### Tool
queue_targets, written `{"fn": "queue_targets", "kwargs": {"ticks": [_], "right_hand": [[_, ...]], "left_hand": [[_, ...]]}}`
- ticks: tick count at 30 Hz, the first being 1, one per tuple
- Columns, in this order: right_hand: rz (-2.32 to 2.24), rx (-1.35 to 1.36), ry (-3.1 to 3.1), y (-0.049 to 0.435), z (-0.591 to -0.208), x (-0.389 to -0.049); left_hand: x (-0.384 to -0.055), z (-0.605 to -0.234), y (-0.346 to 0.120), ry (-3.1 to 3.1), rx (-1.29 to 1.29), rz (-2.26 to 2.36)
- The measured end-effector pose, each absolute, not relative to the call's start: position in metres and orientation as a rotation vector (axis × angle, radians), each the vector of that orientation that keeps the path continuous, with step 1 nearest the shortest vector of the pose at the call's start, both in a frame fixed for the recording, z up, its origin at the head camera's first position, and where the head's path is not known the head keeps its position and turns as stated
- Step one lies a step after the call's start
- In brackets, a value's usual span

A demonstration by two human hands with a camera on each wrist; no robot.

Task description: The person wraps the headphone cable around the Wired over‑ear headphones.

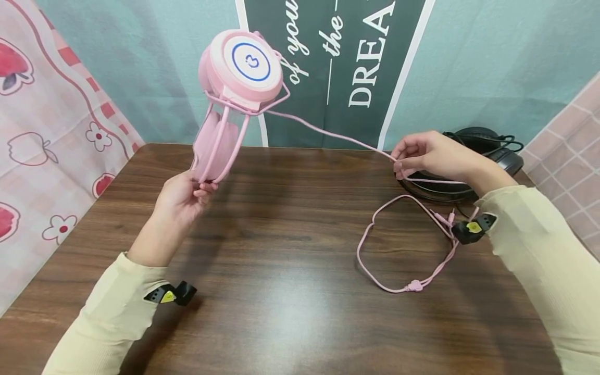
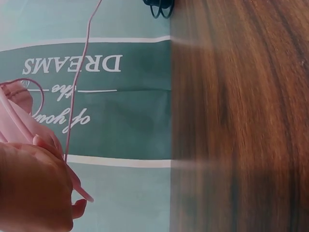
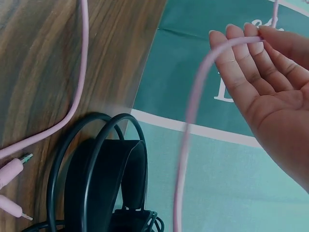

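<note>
Ribbed sleeve (image 1: 548, 265), rounded pink headphones (image 1: 246, 83)

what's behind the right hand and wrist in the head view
Black headphones, partly showing around the right hand and wrist; the part those cover can't be seen.

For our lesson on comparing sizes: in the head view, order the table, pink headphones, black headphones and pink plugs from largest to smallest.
1. Table
2. Pink headphones
3. Black headphones, partly hidden, so ranked by what shows
4. Pink plugs, the two looking about alike
</note>
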State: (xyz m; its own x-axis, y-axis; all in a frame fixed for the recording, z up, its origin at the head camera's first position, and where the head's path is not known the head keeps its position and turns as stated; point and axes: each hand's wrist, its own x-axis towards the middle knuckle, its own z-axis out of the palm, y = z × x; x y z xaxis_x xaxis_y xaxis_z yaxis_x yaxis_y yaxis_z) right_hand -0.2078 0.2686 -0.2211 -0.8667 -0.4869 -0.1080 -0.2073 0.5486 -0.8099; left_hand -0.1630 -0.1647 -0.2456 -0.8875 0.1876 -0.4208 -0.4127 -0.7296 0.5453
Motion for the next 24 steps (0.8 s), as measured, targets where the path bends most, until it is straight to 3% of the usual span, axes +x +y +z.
{"fn": "queue_targets", "kwargs": {"ticks": [12, 24], "right_hand": [[-1.175, -0.643, 2.49, 0.268, -0.225, -0.202], [-1.026, -0.991, 2.409, 0.259, -0.234, -0.192]], "left_hand": [[-0.159, -0.245, -0.161, 1.173, -0.568, 2.694], [-0.164, -0.251, -0.143, 1.675, -0.643, 2.77]]}}
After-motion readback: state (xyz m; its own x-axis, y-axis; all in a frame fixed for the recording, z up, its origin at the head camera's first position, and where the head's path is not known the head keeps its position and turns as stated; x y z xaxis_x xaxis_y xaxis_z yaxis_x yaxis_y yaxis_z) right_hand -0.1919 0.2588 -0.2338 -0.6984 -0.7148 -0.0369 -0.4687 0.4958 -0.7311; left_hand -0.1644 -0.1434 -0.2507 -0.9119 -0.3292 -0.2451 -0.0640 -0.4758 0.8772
